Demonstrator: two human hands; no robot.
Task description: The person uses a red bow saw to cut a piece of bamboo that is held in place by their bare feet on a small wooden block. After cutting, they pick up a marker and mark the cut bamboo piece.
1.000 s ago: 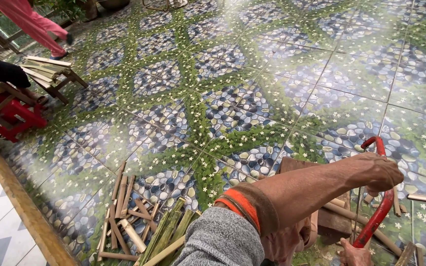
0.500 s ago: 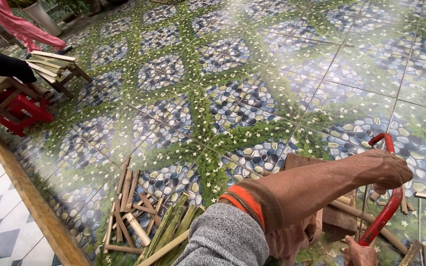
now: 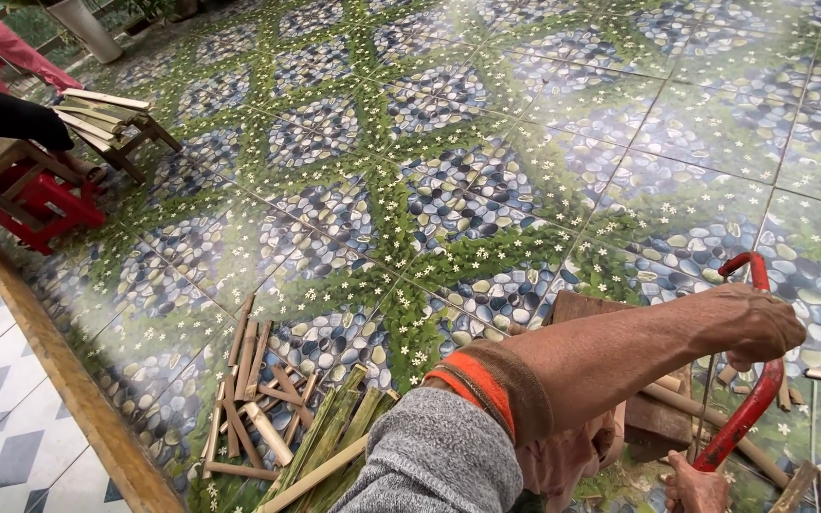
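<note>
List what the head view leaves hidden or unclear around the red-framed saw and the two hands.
- Saw: lower end cut off by the bottom edge.
- Right hand: fingers curl behind the frame.
- Left hand: cropped; grasp unclear.
- Wooden block: mostly behind the forearm.

Home yard or porch used as a makeshift bamboo workshop, work done at floor level. Floor [image 3: 486, 142] of glossy tiles printed with blue pebbles, green leaves and small white flowers; a strip of grey-and-white checked tiles [image 3: 2, 437] at lower left, beyond a wooden edging [image 3: 78, 399]. Cut bamboo pieces [image 3: 258, 389] and split green strips [image 3: 334, 446] lie loose on the tiles. A wooden block [image 3: 653, 418] sits beside a red-framed saw [image 3: 748, 380]. At upper left, a low wooden stool [image 3: 121, 123] stacked with slats, a red plastic stool [image 3: 40, 209], and a potted plant's base [image 3: 87, 28].
</note>
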